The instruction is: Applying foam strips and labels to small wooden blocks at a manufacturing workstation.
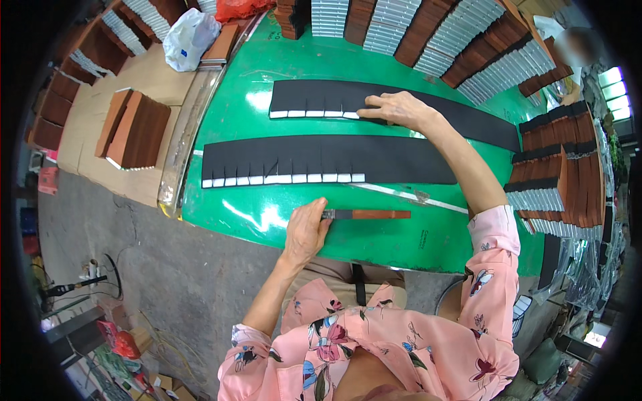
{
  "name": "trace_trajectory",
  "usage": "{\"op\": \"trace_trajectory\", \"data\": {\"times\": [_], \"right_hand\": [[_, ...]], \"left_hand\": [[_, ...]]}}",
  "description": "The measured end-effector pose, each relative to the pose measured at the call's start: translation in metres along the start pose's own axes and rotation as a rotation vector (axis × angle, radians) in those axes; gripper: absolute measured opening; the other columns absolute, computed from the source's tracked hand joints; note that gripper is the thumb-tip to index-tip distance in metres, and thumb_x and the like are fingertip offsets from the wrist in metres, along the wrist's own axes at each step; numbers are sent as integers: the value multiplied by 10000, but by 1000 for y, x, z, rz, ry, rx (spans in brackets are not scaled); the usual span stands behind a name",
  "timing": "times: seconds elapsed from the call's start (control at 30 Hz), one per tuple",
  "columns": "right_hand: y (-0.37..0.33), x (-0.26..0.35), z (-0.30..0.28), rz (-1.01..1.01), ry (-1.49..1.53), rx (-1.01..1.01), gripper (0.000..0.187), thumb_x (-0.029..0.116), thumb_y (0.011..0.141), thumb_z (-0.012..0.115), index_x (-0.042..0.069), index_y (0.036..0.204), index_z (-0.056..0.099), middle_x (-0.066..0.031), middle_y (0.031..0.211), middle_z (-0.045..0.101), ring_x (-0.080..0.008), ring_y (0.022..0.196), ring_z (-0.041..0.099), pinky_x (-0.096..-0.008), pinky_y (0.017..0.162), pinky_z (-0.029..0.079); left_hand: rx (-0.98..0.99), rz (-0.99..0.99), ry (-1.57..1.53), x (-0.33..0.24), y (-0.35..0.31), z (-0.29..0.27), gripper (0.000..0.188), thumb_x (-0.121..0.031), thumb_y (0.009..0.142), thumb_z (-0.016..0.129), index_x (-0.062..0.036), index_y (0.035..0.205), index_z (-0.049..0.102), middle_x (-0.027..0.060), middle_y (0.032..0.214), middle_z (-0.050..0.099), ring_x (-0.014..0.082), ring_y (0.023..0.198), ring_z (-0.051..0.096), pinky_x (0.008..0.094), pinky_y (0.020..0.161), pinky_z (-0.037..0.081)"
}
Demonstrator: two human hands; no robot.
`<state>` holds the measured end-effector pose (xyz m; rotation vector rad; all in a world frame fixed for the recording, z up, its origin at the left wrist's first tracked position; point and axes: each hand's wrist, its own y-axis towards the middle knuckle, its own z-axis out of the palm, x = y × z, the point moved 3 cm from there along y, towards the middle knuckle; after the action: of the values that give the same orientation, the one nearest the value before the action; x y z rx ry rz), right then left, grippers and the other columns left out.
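Two long black strips lie across the green tabletop, a far strip (461,120) and a near strip (394,157). Each carries a row of short white-edged pieces along its near edge, starting at its left end. My right hand (401,110) reaches over the far strip, its bent fingertips together at the right end of that row; whatever they pinch is hidden. Below the near strip, my left hand (306,230) is closed on one end of a thin reddish-brown stack (381,214) with a dark band, seen edge-on just above the table.
Rows of brown and white-edged stacks (461,33) line the table's far side, with more stacks (562,180) at the right. On cardboard at the left stand a brown block stack (137,130) and a white plastic bag (190,40). A white line (435,200) crosses the green tabletop (241,220).
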<state>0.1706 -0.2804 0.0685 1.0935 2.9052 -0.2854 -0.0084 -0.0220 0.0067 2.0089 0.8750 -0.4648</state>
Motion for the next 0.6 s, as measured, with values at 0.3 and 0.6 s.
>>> {"op": "trace_trajectory", "data": {"times": [0.3, 0.6], "right_hand": [[21, -16, 5, -105, 195, 89, 568, -62, 728, 621, 199, 1222, 521, -59, 1119, 502, -214, 946, 597, -322, 759, 553], [34, -24, 7, -159, 305, 111, 325, -65, 676, 639, 71, 948, 524, -74, 926, 442, -228, 832, 555, -352, 621, 516]], "left_hand": [[68, -48, 19, -1, 7, -2, 679, 110, 691, 626, -24, 1305, 370, 155, 1012, 625, 324, 879, 611, 412, 757, 455], [84, -115, -12, -1, 11, -2, 557, 104, 676, 612, -18, 1193, 444, 150, 1010, 627, 332, 885, 609, 413, 757, 458]]}}
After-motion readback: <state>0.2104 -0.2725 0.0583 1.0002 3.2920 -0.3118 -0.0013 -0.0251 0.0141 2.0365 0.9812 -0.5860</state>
